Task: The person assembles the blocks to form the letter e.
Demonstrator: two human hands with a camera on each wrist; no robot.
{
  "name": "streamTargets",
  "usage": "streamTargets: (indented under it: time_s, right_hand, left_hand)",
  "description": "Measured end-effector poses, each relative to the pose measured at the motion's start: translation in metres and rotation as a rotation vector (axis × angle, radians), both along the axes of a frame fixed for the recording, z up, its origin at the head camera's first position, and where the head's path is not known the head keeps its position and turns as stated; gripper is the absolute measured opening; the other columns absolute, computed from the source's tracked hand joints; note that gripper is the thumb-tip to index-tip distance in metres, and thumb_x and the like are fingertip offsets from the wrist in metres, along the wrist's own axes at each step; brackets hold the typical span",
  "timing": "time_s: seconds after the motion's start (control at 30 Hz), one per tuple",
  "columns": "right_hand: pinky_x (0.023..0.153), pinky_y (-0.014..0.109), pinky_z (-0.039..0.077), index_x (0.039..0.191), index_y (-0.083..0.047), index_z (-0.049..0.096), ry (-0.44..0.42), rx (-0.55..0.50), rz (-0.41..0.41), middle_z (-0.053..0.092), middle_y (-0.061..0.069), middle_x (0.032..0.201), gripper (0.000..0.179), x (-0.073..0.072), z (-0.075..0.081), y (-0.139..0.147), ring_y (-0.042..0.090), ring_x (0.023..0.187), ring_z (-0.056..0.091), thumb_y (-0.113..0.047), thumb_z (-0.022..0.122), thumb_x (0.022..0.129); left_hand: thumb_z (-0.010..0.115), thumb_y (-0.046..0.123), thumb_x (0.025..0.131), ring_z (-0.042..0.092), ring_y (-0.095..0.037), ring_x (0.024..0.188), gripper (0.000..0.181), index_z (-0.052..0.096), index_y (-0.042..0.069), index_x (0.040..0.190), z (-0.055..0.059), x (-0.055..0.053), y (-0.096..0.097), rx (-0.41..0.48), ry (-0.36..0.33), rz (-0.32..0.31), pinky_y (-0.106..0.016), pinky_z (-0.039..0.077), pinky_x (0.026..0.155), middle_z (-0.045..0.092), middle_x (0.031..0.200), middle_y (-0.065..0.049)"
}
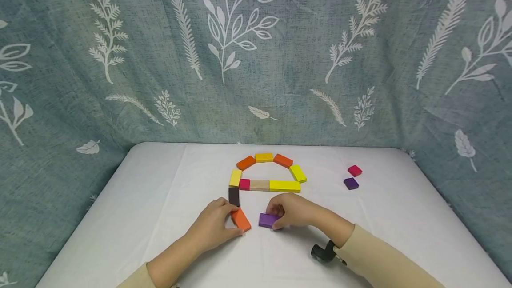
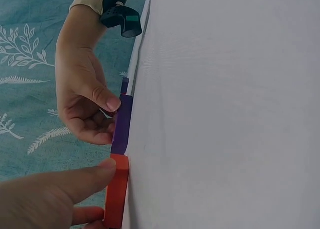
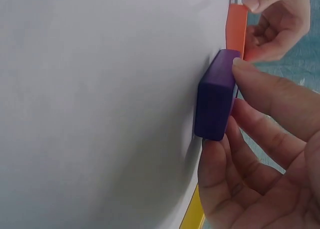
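Observation:
My left hand [image 1: 213, 226] pinches an orange block [image 1: 242, 220] between thumb and fingers, its upper end near a dark brown block [image 1: 234, 197]. Just right of it, my right hand [image 1: 295, 211] holds a flat purple block [image 1: 267, 220] by its long sides. In the right wrist view the thumb and fingers grip opposite sides of the purple block [image 3: 217, 94], with the orange block [image 3: 236, 30] behind it. Beyond both hands, several yellow and orange blocks form an arch, over a straight row of a red block [image 1: 244, 185], a tan block [image 1: 259, 185] and a long yellow block [image 1: 285, 186].
A small red block [image 1: 354, 171] and a small dark purple block [image 1: 351, 184] lie apart at the right. All rest on a white-covered table [image 1: 160, 181], backed by a leaf-patterned teal cloth [image 1: 288, 79]. A black wrist camera [image 1: 323, 252] hangs below the right sleeve.

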State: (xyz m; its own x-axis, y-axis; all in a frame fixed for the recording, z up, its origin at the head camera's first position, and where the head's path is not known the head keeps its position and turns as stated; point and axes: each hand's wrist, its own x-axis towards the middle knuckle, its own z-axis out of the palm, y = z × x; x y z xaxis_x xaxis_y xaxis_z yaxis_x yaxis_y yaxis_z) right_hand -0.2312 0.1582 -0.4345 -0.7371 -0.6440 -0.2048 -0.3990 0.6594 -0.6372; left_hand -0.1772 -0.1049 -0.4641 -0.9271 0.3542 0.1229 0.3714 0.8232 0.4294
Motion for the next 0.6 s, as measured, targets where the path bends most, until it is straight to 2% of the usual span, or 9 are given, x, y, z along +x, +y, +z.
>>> streamTargets:
  time_s: [0.23,0.5,0.6]
  right_hand:
    - [0.075,0.027,0.050,0.102,-0.017,0.072,-0.029,-0.015,0.007,0.064,-0.006,0.088,0.027,0.002,-0.001,-0.001,0.014,0.082,0.058,-0.014,0.086,0.079]
    - [0.073,0.027,0.050,0.099,-0.019,0.071,-0.048,-0.011,0.022,0.063,-0.007,0.087,0.025,0.005,-0.002,0.000,0.014,0.081,0.057,-0.016,0.086,0.080]
    - [0.072,0.026,0.050,0.099,-0.020,0.072,-0.045,-0.009,0.036,0.063,-0.008,0.086,0.025,0.007,-0.002,-0.002,0.013,0.079,0.057,-0.017,0.087,0.079]
  left_hand:
    - [0.087,0.044,0.076,0.054,-0.013,0.093,0.058,0.071,0.010,0.120,0.000,0.000,-0.001,0.018,0.009,-0.011,-0.035,0.051,0.085,0.061,0.108,0.001]
    - [0.085,0.038,0.079,0.053,-0.012,0.100,0.045,0.074,0.012,0.115,0.008,-0.004,-0.006,0.013,0.063,-0.142,-0.036,0.048,0.092,0.061,0.108,0.006]
    - [0.085,0.038,0.079,0.053,-0.012,0.100,0.045,0.075,0.012,0.115,0.009,-0.006,-0.007,-0.003,0.074,-0.158,-0.037,0.046,0.091,0.061,0.108,0.007]
